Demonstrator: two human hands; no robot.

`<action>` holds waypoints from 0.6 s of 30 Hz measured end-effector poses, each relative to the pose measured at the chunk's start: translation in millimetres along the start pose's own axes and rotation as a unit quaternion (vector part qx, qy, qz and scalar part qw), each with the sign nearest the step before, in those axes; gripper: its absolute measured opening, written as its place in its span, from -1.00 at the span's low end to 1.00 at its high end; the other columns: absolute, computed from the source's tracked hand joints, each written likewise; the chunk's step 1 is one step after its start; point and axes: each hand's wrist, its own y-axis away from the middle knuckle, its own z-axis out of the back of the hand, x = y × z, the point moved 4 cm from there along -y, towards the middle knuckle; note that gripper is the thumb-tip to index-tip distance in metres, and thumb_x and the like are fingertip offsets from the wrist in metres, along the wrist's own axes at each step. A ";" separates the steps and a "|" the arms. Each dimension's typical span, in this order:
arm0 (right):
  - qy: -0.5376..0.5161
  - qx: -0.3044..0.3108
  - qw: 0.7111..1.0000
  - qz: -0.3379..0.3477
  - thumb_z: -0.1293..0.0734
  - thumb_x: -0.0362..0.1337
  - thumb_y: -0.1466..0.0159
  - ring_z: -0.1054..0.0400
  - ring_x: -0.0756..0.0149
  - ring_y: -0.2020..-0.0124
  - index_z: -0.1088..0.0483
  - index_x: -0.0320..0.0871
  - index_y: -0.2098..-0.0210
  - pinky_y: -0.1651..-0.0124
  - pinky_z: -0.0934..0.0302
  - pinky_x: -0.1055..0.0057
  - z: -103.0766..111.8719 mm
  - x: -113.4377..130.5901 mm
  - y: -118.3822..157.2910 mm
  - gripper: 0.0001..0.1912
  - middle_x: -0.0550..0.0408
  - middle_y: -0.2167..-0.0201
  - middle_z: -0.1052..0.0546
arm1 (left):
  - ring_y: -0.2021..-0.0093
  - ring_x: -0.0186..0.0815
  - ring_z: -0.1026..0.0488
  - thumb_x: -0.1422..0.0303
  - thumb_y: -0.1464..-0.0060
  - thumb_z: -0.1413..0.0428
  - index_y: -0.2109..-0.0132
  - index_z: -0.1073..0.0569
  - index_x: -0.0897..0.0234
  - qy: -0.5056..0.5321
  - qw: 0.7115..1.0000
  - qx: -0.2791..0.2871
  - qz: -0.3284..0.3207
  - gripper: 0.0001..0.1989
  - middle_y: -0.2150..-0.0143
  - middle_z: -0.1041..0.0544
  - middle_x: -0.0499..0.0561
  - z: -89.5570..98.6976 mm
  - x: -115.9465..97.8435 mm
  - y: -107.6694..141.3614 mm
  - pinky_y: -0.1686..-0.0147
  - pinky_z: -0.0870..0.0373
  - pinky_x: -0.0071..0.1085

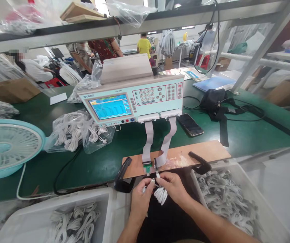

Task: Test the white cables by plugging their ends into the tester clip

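Note:
A coiled white cable (161,195) hangs between my two hands at the front edge of the bench. My left hand (142,195) is closed, pinching one plug end of the cable just below a small green circuit board (148,167). My right hand (173,187) is closed around the other plug end, up against the second test socket; whether it is fully seated I cannot tell. Two flat ribbon cables (149,138) run from these sockets to a white cable tester (157,92) with a lit blue screen. The sockets sit on a wooden board (198,152).
Black clamps (121,175) grip the board's ends. White bins with coiled cables stand left (109,202) and right (238,168). On the green bench lie a phone (190,125), bagged cables (71,131), a black pouch (212,103) and a turquoise fan (8,145). People work behind.

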 end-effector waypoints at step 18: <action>-0.135 -0.010 0.986 -0.093 -0.49 -0.05 0.11 -0.13 0.50 0.65 -0.41 -0.26 0.59 0.50 -0.01 0.49 -6.4 -1.5 -1.9 -0.62 0.20 0.69 -0.36 | 0.61 -0.46 -0.14 0.10 -0.02 -0.07 0.51 -0.40 0.30 0.060 0.996 -0.062 0.006 -0.65 0.60 -0.28 -0.13 -0.5 17.2 -5.4 0.64 -0.07 -0.56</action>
